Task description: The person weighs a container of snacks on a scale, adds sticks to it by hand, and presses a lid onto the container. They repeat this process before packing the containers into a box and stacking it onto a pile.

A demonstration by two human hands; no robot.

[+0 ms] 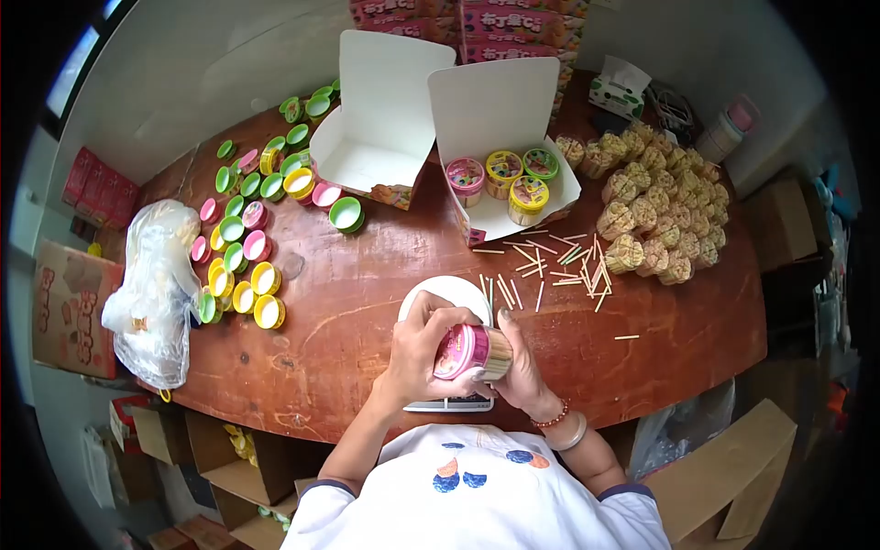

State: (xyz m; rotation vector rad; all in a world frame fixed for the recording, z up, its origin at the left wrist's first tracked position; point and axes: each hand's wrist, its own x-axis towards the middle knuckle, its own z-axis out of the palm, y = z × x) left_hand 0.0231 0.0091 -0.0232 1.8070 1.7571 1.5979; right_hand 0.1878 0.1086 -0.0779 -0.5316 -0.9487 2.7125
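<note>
Both hands hold one clear cup of sticks with a pink lid, tipped on its side above a white scale. My left hand wraps round the lid end, its fingers bent over the top. Against the cup's other end, my right hand presses with thumb and fingers. The hands cover much of the scale. Further back, an open white box holds several lidded cups, with pink, yellow and green lids. Loose short sticks lie scattered on the table between the scale and that box.
Many filled cups without lids crowd the back right. Loose green, pink and yellow lids spread over the left, near a plastic bag. Another open white box stands behind, before stacked pink cartons. Cardboard boxes sit below the table.
</note>
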